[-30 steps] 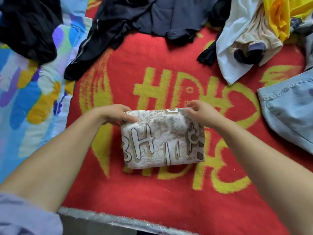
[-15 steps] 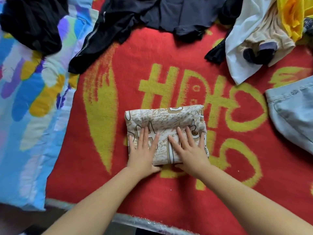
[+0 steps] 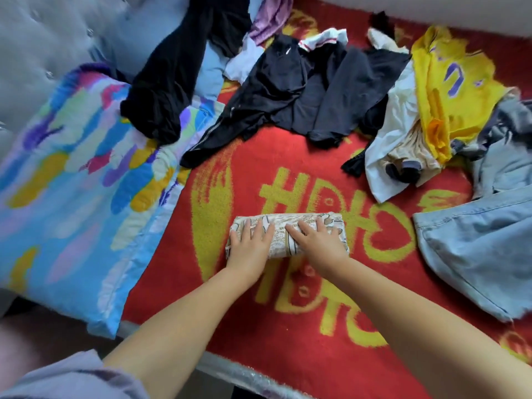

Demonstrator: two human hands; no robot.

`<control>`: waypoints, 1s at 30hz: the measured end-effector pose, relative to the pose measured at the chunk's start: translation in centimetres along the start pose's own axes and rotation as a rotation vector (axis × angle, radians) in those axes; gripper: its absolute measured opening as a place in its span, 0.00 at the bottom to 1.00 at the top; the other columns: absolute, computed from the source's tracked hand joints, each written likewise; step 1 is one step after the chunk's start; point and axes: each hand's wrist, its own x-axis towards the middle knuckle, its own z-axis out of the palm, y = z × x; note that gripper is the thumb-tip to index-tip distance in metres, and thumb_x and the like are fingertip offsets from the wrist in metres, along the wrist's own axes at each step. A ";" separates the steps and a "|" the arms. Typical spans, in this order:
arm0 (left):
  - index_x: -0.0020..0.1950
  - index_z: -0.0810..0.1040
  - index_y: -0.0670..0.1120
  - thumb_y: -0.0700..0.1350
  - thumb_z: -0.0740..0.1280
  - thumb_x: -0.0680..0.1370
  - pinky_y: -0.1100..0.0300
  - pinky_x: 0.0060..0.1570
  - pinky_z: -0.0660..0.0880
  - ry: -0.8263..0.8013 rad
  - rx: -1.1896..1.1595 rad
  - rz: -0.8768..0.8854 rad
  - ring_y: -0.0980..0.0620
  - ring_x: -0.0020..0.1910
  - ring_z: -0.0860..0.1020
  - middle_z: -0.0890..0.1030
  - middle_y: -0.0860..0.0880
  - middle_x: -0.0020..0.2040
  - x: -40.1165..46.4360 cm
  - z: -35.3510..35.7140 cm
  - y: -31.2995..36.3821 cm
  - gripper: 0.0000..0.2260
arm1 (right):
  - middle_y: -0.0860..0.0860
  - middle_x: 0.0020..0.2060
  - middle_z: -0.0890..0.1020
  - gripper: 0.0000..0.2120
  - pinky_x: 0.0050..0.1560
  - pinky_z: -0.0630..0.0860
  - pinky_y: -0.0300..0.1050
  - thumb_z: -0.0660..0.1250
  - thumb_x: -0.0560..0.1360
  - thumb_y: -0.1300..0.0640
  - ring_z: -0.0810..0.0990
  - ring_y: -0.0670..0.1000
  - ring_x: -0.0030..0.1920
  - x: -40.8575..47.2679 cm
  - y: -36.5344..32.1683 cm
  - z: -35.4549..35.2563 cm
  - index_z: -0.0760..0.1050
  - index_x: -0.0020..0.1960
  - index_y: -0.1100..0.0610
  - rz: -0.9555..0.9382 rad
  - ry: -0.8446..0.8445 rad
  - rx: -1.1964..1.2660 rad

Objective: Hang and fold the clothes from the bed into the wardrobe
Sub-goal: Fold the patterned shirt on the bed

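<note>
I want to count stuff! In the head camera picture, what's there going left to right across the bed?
Colourful pillow → left hand → right hand, both pressing flat on the folded patterned cloth → light blue jeans.

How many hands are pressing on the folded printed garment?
2: the left hand lies flat on the left half of the folded printed garment, and the right hand lies flat on its right half.

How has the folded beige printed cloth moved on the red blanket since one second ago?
Cannot tell any shift: the folded cloth lies by the same yellow letters of the red blanket. It only looks narrower, with both hands flat on it.
</note>
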 end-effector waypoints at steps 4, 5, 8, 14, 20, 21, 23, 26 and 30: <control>0.78 0.40 0.48 0.36 0.59 0.79 0.35 0.69 0.53 0.113 0.051 -0.094 0.37 0.76 0.47 0.47 0.43 0.78 -4.6 -5.3 -1.5 0.36 | 0.51 0.77 0.52 0.40 0.65 0.61 0.69 0.59 0.76 0.67 0.51 0.66 0.75 -2.7 -2.1 -5.9 0.41 0.78 0.46 -0.101 0.099 -0.092; 0.78 0.40 0.48 0.36 0.58 0.79 0.35 0.69 0.53 0.146 0.047 -0.135 0.36 0.76 0.47 0.47 0.43 0.78 -6.3 -6.2 -2.0 0.35 | 0.50 0.77 0.52 0.40 0.65 0.61 0.69 0.59 0.76 0.67 0.51 0.66 0.75 -3.5 -3.0 -7.0 0.40 0.78 0.47 -0.137 0.136 -0.114; 0.78 0.40 0.48 0.38 0.56 0.81 0.34 0.70 0.51 0.204 0.018 -0.282 0.37 0.76 0.46 0.46 0.43 0.79 -12.6 -7.8 -3.1 0.32 | 0.51 0.76 0.51 0.40 0.67 0.52 0.73 0.58 0.77 0.66 0.50 0.66 0.75 -6.6 -6.6 -9.6 0.39 0.78 0.47 -0.255 0.231 -0.194; 0.78 0.40 0.48 0.33 0.57 0.78 0.33 0.70 0.49 0.201 -0.096 -0.618 0.38 0.76 0.44 0.43 0.46 0.79 -28.7 -8.0 -3.4 0.35 | 0.54 0.77 0.52 0.36 0.69 0.38 0.73 0.56 0.79 0.63 0.50 0.68 0.75 -15.2 -16.2 -12.0 0.39 0.78 0.48 -0.573 0.375 -0.394; 0.78 0.44 0.47 0.32 0.59 0.76 0.31 0.68 0.50 0.149 -0.154 -0.893 0.38 0.76 0.45 0.48 0.44 0.78 -46.0 -5.7 -3.0 0.36 | 0.52 0.77 0.50 0.39 0.73 0.48 0.66 0.55 0.77 0.68 0.48 0.65 0.76 -24.2 -27.4 -10.3 0.38 0.78 0.48 -0.919 0.328 -0.424; 0.78 0.44 0.48 0.32 0.58 0.76 0.30 0.68 0.50 0.140 -0.172 -0.934 0.38 0.76 0.45 0.48 0.44 0.78 -48.7 -5.0 -2.9 0.35 | 0.52 0.77 0.51 0.39 0.73 0.49 0.66 0.56 0.77 0.68 0.48 0.65 0.76 -25.7 -29.3 -9.7 0.38 0.78 0.47 -0.969 0.324 -0.434; 0.78 0.44 0.48 0.32 0.57 0.77 0.31 0.68 0.50 0.118 -0.210 -1.015 0.39 0.77 0.46 0.48 0.44 0.78 -53.7 -3.2 -2.5 0.34 | 0.51 0.77 0.52 0.41 0.73 0.51 0.65 0.59 0.76 0.66 0.51 0.64 0.75 -28.6 -33.1 -8.4 0.38 0.78 0.47 -1.060 0.324 -0.479; 0.78 0.43 0.49 0.33 0.59 0.77 0.32 0.68 0.53 0.091 -0.237 -1.135 0.40 0.77 0.47 0.49 0.46 0.78 -61.3 0.0 -1.6 0.35 | 0.52 0.77 0.53 0.39 0.72 0.53 0.65 0.57 0.77 0.66 0.52 0.64 0.75 -33.7 -39.1 -5.9 0.39 0.78 0.47 -1.157 0.300 -0.546; 0.78 0.44 0.48 0.36 0.60 0.78 0.34 0.69 0.54 0.048 -0.283 -1.262 0.40 0.76 0.50 0.52 0.45 0.78 -71.3 4.6 -0.8 0.35 | 0.52 0.76 0.54 0.39 0.71 0.56 0.65 0.59 0.77 0.64 0.53 0.64 0.75 -40.2 -46.9 -1.6 0.39 0.78 0.46 -1.270 0.278 -0.598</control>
